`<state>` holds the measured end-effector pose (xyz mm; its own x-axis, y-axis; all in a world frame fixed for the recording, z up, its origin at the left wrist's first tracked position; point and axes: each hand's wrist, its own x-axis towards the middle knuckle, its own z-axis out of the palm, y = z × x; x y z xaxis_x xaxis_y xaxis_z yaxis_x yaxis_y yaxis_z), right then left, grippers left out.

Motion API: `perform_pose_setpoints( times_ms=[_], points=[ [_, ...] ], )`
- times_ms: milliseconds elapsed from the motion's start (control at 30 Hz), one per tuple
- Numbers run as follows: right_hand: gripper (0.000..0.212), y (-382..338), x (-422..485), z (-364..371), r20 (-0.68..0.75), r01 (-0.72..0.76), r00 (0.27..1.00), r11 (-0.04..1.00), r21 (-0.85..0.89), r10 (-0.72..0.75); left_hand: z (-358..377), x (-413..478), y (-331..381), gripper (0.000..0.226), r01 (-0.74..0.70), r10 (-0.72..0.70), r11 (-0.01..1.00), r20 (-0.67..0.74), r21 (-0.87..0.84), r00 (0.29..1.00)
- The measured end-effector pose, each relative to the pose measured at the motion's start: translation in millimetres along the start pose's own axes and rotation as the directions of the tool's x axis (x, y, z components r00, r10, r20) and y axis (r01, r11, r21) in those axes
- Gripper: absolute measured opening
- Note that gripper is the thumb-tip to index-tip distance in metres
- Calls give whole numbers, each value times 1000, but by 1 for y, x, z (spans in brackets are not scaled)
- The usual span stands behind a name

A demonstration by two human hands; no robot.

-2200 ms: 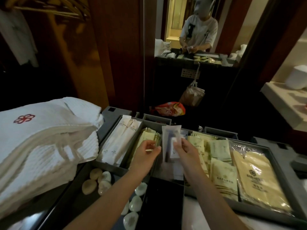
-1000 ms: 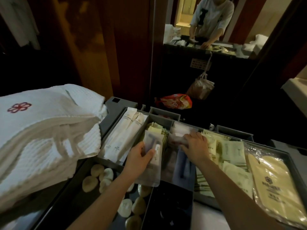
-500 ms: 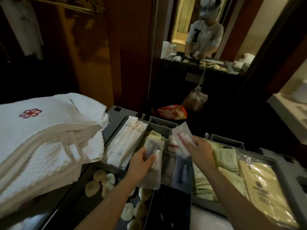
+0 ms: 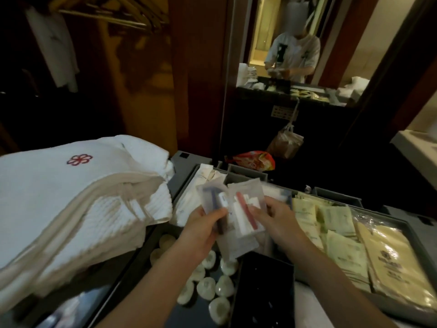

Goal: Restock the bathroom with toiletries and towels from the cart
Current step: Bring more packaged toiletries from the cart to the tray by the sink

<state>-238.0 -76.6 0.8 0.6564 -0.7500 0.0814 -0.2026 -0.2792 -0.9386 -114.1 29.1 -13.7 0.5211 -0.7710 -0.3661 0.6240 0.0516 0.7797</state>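
Above the cart's grey divided tray (image 4: 399,311), my left hand (image 4: 201,229) grips a clear toiletry packet (image 4: 214,197) with a dark-handled item inside. My right hand (image 4: 275,217) pinches a second clear packet (image 4: 246,209) with a red-handled item, laid against the first one. Cream-yellow sachets (image 4: 335,230) and larger yellow bags (image 4: 397,263) fill the tray's right side, and long white wrapped packets (image 4: 189,207) lie in a left slot. A stack of folded white towels (image 4: 71,204) with a red flower emblem sits on the cart's left.
Small round wrapped soaps (image 4: 212,287) lie in a lower tray beside a black box (image 4: 264,292). A mirror (image 4: 295,43) ahead reflects a person and the cart. An orange bag (image 4: 250,160) lies behind the tray. A pale counter edge (image 4: 416,150) is at the right. Hangers hang upper left.
My right hand lifted a second packet out of the tray and brought it against the packet in my left hand. Both hands rose above the tray.
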Motion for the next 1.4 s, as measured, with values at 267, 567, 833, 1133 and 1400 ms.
perform_pose_setpoints(
  times_ms=[267,567,833,1133,1400],
  points=[
    [26,1,-11,30,97,197,978,969,-149,-184,-19,-43,-6,29,-33,21,989,-80,-145,997],
    [31,12,-41,34,342,223,912,974,44,-224,-23,-93,-30,28,-71,20,983,-283,-171,959],
    [18,-15,-90,77,648,207,712,962,176,-271,-55,-185,-60,10,-276,271,958,-527,70,805],
    [9,-78,-188,179,891,238,328,940,245,-315,-136,-327,-67,28,-433,413,888,-675,151,611],
    [20,-119,-311,298,961,248,16,932,263,-275,-212,-466,-88,29,-412,380,884,-854,221,357]
  ],
)
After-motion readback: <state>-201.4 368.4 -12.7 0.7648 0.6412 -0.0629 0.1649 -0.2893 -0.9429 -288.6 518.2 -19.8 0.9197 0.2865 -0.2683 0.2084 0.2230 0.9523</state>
